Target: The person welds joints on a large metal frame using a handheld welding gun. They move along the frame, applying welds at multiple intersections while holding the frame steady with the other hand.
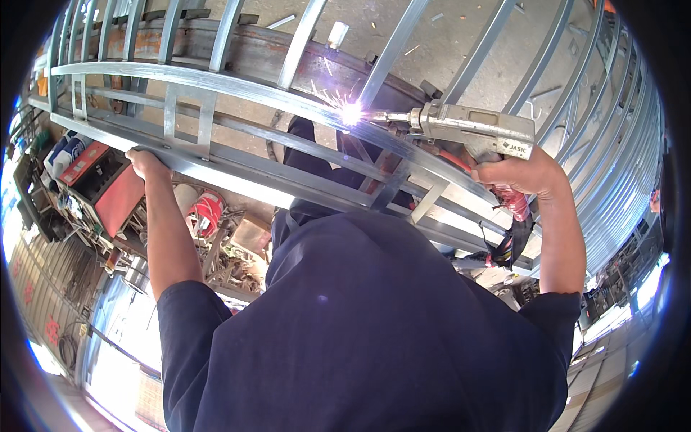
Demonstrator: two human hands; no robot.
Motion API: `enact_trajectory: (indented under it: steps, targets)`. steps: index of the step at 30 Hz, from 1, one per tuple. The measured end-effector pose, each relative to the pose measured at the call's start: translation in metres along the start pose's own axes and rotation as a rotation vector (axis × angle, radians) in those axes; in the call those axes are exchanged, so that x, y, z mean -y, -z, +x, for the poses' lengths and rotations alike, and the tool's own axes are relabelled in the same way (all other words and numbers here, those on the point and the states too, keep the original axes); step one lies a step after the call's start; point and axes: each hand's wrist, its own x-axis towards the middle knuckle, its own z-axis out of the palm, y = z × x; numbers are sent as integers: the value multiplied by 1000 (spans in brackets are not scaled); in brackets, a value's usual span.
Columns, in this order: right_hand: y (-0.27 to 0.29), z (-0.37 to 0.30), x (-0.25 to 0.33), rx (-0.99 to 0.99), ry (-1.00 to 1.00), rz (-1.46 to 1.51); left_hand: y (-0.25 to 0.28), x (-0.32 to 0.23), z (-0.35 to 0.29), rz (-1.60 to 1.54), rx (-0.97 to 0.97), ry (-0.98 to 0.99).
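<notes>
My right hand [524,173] is wrapped round the handle of a silver-grey welding gun [479,126], whose cable hangs below, bound in red and black tape. The nozzle points left at a galvanized steel railing frame [194,74]. A bright arc [350,114] burns where an upright bar meets the long rail, throwing sparks and hiding the joint in glare. Well to the left, my left hand [149,165] is closed on the near bottom rail of the same frame; some of its fingers are hidden behind the metal.
Several parallel upright bars [392,50] extend away from me above the concrete floor. A rusty steel beam [317,65] lies beneath them. To the lower left are a red metal cabinet [119,198], a red bucket [209,214], a cardboard box [251,235] and scrap pieces.
</notes>
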Motion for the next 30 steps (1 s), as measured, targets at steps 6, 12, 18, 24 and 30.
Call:
enact_trajectory:
  steps: [6, 12, 18, 24, 30]
  targets:
    - [5, -1, 3, 34, -13, -86, 4, 6, 19, 32, -38, -11]
    - [5, -2, 1, -9, -12, -124, 5, 10, 24, 8, -23, -42]
    - [7, -2, -3, -12, -8, -120, 6, 9, 24, 27, -28, -29]
    - [6, -5, -2, -34, -47, -126, 9, 14, 34, 1, 9, -42]
    - [4, -6, -1, -40, 3, -99, 6, 12, 30, -3, -13, -27]
